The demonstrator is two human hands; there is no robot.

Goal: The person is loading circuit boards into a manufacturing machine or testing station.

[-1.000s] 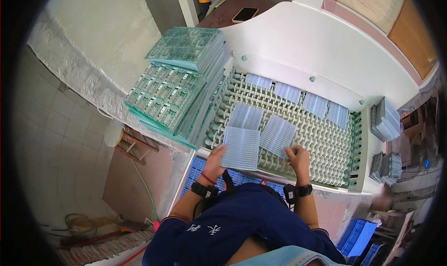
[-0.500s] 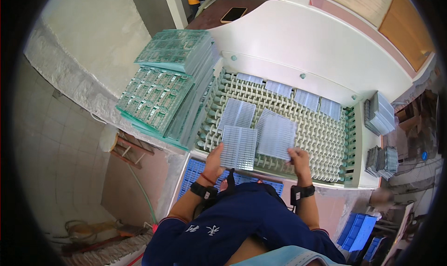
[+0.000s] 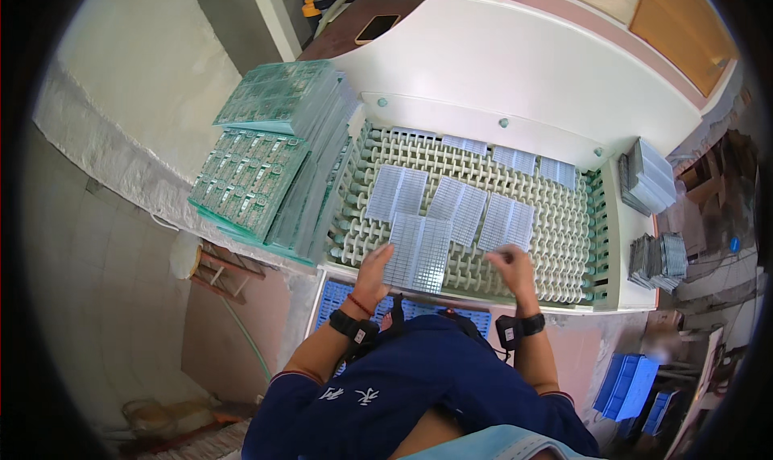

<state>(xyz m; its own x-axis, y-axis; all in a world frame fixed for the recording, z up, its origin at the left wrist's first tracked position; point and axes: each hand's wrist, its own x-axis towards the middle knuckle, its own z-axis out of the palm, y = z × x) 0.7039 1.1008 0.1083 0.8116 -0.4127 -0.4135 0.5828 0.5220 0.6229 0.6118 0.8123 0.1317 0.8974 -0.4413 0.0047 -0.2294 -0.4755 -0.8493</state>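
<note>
My left hand (image 3: 374,273) grips the left edge of a white circuit board panel (image 3: 417,252), held at the near side of a roller conveyor (image 3: 555,254); whether more panels lie beneath it I cannot tell. My right hand (image 3: 515,273) hovers over the rollers with nothing in it, fingers a little apart. Just beyond its fingertips lies one white panel (image 3: 506,223) flat on the rollers. Two more, a middle panel (image 3: 457,209) and a left panel (image 3: 397,192), rest beside it. Farther back, several similar panels (image 3: 514,159) form a row.
Tall stacks of green circuit boards (image 3: 251,170) stand left of the conveyor. On its right ledge sit upright bundles of panels (image 3: 659,259) and a leaning stack (image 3: 648,176). A white machine cover (image 3: 523,65) rises behind. Below are a blue plastic pallet (image 3: 334,297) and blue bins (image 3: 626,386).
My right hand has let go of a panel, which now lies flat on the rollers, right of the middle one. The back-row panels have shifted farther away. The view has shifted slightly.
</note>
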